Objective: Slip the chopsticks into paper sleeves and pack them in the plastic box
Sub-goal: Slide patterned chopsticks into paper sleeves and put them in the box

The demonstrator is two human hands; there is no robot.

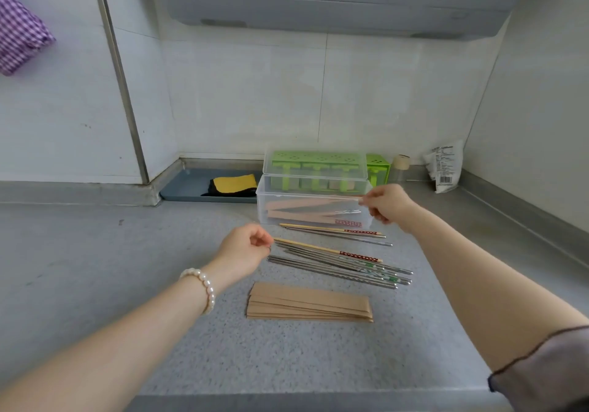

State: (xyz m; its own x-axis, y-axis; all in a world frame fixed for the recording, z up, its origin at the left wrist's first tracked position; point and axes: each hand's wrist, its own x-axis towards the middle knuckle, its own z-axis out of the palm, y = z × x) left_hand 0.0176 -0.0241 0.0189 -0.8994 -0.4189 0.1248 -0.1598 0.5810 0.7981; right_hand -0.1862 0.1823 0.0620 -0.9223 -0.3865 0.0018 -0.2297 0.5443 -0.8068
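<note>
Grey speckled counter [127, 252] holds a stack of paper sleeves [309, 303] nearest, then loose chopsticks [338, 260], whose tips the left hand [243, 249] pinches. Beyond, the right hand [387, 204] grips a sleeved pair [315, 203] over the open plastic box [314, 201], with a green rack [377, 169] and a blue tray [188, 185] behind.

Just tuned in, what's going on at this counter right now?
A person is packing chopsticks into paper sleeves. The right hand holds a sleeved pair at the clear box, where two sleeved pairs already lie. The left hand pinches the tips of the loose chopsticks on the counter. Many bare ones remain there, and a stack of empty sleeves lies nearer the person.
</note>
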